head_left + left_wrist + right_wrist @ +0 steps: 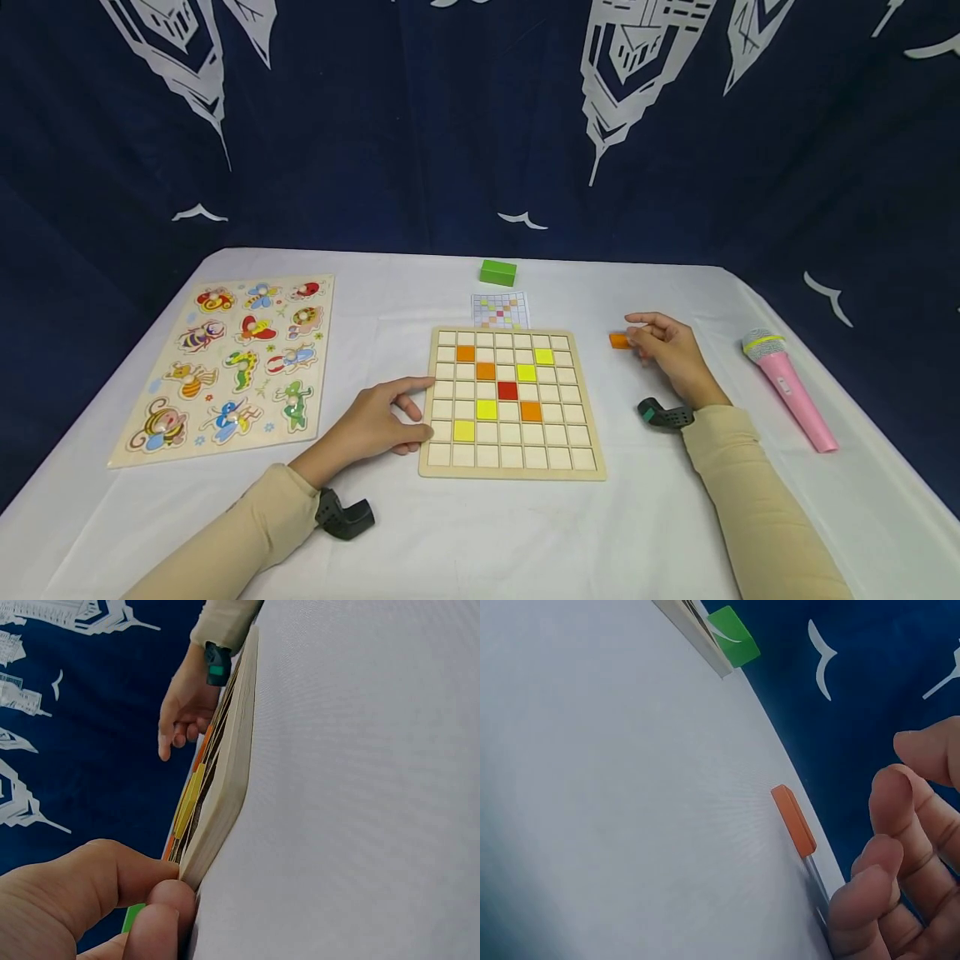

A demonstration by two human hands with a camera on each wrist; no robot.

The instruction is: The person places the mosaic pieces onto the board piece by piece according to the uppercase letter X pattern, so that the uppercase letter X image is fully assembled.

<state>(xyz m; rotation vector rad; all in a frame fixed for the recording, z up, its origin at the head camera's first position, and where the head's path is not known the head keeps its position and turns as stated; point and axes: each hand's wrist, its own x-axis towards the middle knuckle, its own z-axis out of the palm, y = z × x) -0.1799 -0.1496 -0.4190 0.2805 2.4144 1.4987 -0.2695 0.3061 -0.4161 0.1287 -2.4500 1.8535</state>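
A wooden grid board (512, 477) lies in the middle of the table, with orange, yellow and red square tiles in some of its cells. At its left edge, my left hand (378, 421) touches the rim with the index finger and thumb spread apart. Right of the board an orange block (618, 341) lies on the cloth. My right hand (667, 350) hovers beside this block with loosely bent fingers; in the right wrist view a gap shows between the fingers (892, 799) and the orange block (793, 821).
Behind the board are a small printed grid card (500, 310) and a green block (498, 272). A puzzle board with insect pictures (225, 371) lies at the left, and a pink microphone (795, 396) at the right. Dark blue patterned cloth hangs behind the white table.
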